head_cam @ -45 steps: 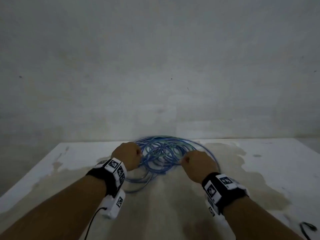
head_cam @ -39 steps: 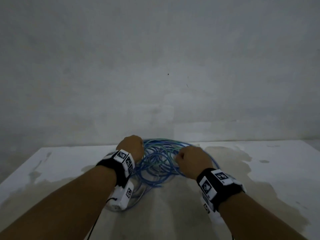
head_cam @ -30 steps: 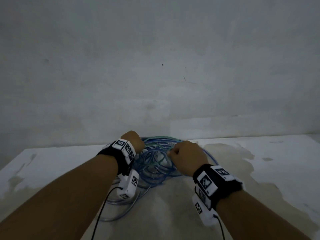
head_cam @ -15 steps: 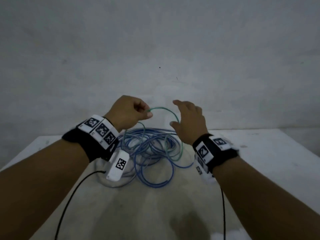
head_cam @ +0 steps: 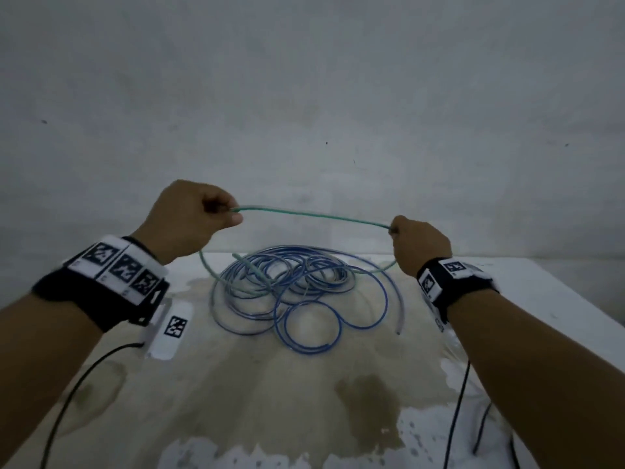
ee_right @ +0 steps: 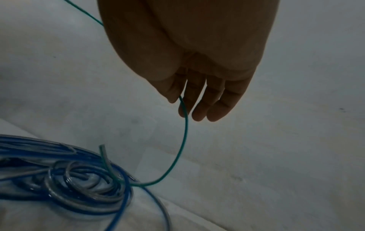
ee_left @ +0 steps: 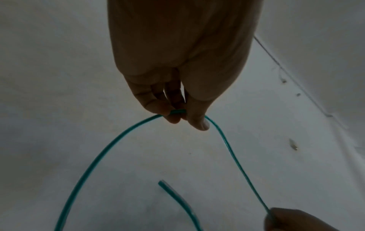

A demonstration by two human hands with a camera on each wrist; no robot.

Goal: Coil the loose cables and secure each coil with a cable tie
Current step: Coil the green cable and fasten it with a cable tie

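A green cable (head_cam: 314, 215) is stretched in the air between my two hands above the table. My left hand (head_cam: 216, 211) pinches it at the left (ee_left: 177, 111), thumb against curled fingers. At the right my right hand (head_cam: 394, 230) pinches it between thumb and forefinger (ee_right: 180, 100). From each hand the green cable (ee_right: 177, 156) drops back down into a tangle of blue and clear cables (head_cam: 297, 286) lying on the table. A loose green cable end (ee_left: 164, 184) sticks up from the tangle (ee_right: 79, 179).
The white, stained table (head_cam: 270, 401) ends at a grey wall (head_cam: 304, 96) just behind the tangle. Its right edge (head_cam: 575, 299) runs close to my right wrist. Black camera leads (head_cam: 456, 418) hang from both wrists over the near part of the table.
Both hands rose from the tangle on the table. The left lifted a green cable, the right took hold of it, and the hands moved apart, stretching it between them.
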